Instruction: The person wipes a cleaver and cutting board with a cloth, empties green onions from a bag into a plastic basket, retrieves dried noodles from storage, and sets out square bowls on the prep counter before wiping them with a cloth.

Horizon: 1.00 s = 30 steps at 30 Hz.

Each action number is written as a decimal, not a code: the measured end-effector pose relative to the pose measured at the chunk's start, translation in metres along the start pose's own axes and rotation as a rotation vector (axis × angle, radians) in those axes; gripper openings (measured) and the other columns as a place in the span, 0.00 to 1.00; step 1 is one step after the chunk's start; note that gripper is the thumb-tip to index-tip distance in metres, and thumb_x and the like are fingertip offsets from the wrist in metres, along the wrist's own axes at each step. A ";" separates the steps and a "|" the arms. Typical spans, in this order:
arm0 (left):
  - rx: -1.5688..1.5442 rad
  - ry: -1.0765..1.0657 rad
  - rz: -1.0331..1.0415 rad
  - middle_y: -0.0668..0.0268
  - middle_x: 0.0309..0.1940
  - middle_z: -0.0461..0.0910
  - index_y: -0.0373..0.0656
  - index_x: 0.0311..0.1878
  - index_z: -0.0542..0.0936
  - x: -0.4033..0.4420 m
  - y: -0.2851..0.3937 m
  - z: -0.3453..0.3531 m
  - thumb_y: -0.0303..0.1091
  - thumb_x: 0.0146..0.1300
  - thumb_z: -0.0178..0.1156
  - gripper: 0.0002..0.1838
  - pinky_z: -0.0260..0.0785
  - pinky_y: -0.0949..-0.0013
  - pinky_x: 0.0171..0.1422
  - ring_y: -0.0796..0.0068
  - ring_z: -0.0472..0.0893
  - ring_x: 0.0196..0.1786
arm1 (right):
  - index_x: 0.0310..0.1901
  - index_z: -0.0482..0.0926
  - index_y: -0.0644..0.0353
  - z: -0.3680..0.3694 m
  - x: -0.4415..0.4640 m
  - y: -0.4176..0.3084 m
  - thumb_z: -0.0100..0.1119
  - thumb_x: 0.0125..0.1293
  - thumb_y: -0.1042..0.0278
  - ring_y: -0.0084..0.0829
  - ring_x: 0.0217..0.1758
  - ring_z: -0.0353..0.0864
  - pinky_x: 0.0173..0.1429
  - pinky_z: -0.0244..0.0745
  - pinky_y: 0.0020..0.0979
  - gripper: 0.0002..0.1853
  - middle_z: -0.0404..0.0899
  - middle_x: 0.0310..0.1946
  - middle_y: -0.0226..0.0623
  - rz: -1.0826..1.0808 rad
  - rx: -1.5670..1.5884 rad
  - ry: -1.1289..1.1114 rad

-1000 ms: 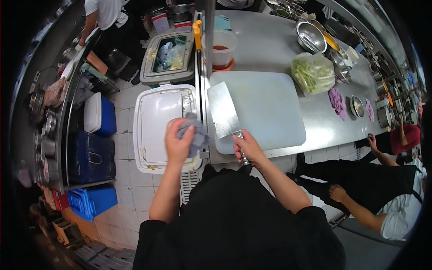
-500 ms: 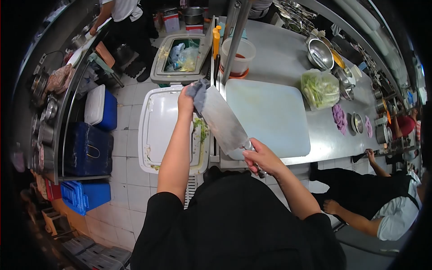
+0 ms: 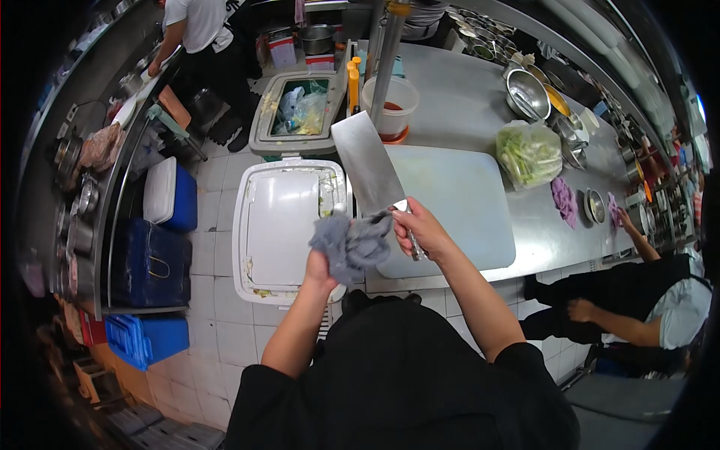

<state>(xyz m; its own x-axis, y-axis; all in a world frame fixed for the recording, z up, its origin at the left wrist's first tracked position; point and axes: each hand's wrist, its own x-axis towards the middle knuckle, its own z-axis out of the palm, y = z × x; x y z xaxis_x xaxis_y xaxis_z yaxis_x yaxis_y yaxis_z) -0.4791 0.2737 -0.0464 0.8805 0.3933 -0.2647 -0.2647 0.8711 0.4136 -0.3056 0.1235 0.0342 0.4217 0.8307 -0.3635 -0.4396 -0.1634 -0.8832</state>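
At your right hand [image 3: 421, 231]: the cleaver [image 3: 367, 161] — fingers closed round its handle, blade angled forward and to the left.
At your left hand [image 3: 320, 268]: the grey cloth [image 3: 349, 244], gripped in a bunch; the cloth hides most of your fingers.
Between your hands: the cloth's loose end, close by the cleaver's handle.
Ahead of your right hand: the cutting board [image 3: 457, 206] on the worktop [image 3: 450, 82] — bagged greens [image 3: 529, 154] beyond, to the right.

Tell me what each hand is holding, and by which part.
Right hand: the cleaver, by its handle. Left hand: a bunched grey cloth, by its underside near the wrist.
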 end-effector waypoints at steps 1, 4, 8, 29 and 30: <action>0.037 -0.024 0.047 0.59 0.56 0.79 0.42 0.61 0.75 -0.013 0.008 -0.001 0.50 0.74 0.46 0.25 0.71 0.54 0.65 0.60 0.79 0.58 | 0.53 0.66 0.61 -0.001 0.003 0.000 0.50 0.73 0.66 0.20 0.14 0.66 0.16 0.65 0.26 0.13 0.67 0.21 0.29 -0.003 0.004 0.003; 0.316 -0.014 0.213 0.60 0.54 0.80 0.40 0.60 0.75 -0.030 0.033 0.023 0.45 0.73 0.51 0.21 0.72 0.56 0.63 0.62 0.80 0.56 | 0.52 0.67 0.60 0.001 0.007 0.003 0.52 0.71 0.66 0.20 0.14 0.67 0.16 0.65 0.26 0.12 0.68 0.21 0.28 0.018 -0.184 0.127; 1.216 -0.014 0.711 0.58 0.54 0.79 0.44 0.57 0.78 -0.017 0.042 0.074 0.36 0.63 0.65 0.20 0.69 0.56 0.62 0.57 0.77 0.57 | 0.49 0.67 0.60 0.020 -0.004 0.016 0.52 0.70 0.67 0.21 0.15 0.69 0.17 0.66 0.27 0.11 0.70 0.19 0.29 0.055 -0.315 0.039; 0.788 0.205 0.755 0.63 0.50 0.78 0.38 0.58 0.75 0.053 0.086 0.033 0.29 0.71 0.55 0.15 0.70 0.71 0.58 0.74 0.78 0.50 | 0.59 0.79 0.43 -0.081 -0.104 0.079 0.62 0.63 0.62 0.42 0.45 0.76 0.48 0.72 0.40 0.21 0.76 0.43 0.38 -0.446 -1.487 0.713; 0.795 0.184 0.752 0.63 0.50 0.78 0.38 0.58 0.75 0.058 0.069 0.046 0.29 0.71 0.55 0.15 0.69 0.71 0.59 0.75 0.77 0.50 | 0.57 0.81 0.44 -0.079 -0.112 0.074 0.63 0.62 0.62 0.42 0.46 0.76 0.49 0.71 0.40 0.20 0.76 0.44 0.36 -0.544 -1.410 0.789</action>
<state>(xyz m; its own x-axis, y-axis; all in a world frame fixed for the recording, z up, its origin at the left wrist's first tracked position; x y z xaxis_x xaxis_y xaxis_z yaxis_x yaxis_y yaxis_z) -0.4282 0.3436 0.0066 0.5124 0.8374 0.1904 -0.3213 -0.0187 0.9468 -0.3227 -0.0232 -0.0138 0.7268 0.5707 0.3821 0.6852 -0.6409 -0.3460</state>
